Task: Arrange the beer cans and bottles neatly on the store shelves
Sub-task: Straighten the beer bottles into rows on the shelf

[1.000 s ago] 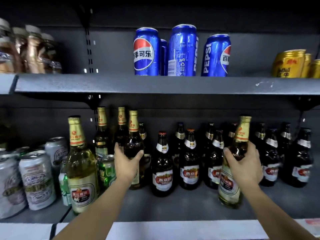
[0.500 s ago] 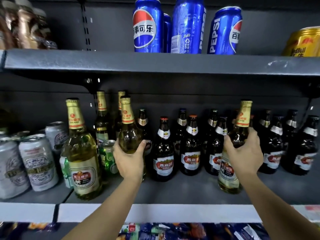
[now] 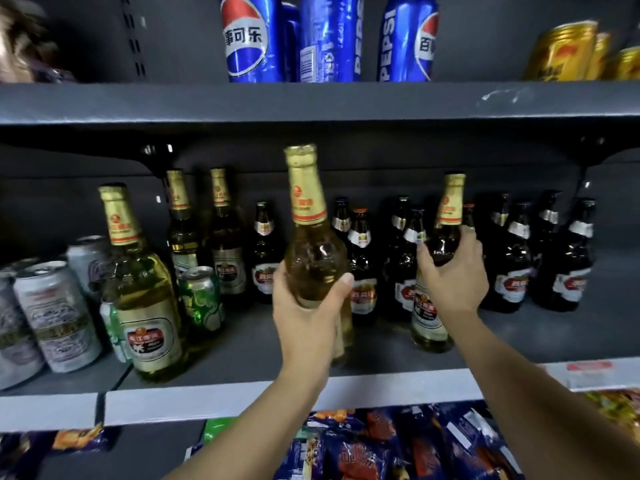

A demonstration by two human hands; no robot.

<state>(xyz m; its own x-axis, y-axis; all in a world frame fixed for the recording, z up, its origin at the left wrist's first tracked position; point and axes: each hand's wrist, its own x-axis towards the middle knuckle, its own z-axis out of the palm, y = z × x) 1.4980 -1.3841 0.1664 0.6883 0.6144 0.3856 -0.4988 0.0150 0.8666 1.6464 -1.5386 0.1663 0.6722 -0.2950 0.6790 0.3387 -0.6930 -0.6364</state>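
Left hand: the left hand (image 3: 304,308) wraps its fingers and thumb around the belly of a gold-foil beer bottle (image 3: 311,251), gripping it from the front.
Held bottle: upright with a slight tilt, near the front middle of the middle shelf (image 3: 381,348); whether its base touches the shelf cannot be told, as the hand and wrist hide it.
Right hand: the right hand (image 3: 453,275) curls around the shoulder of a second gold-foil bottle (image 3: 440,258), thumb on the left side, fingers round the right.
Second bottle: stands on the middle shelf, right of centre, its base on the shelf floor just in front of the dark bottles.
Dark bottles: a cluster of brown beer bottles (image 3: 512,258) with red labels fills the back of the shelf, from the centre to the right end.
Left group: a large gold-foil bottle (image 3: 142,289) stands at the front left; two more gold-necked bottles (image 3: 202,237) stand behind it near the back wall.
Cans: a green can (image 3: 202,299) sits just beside the large bottle on its right; silver cans (image 3: 52,313) crowd the far left of the shelf.
Upper shelf: blue Pepsi cans (image 3: 329,36) stand in the middle of the upper shelf (image 3: 311,102), gold cans (image 3: 568,51) at the right.
Below: snack packets (image 3: 381,445) in blue and orange wrappers lie under the middle shelf.
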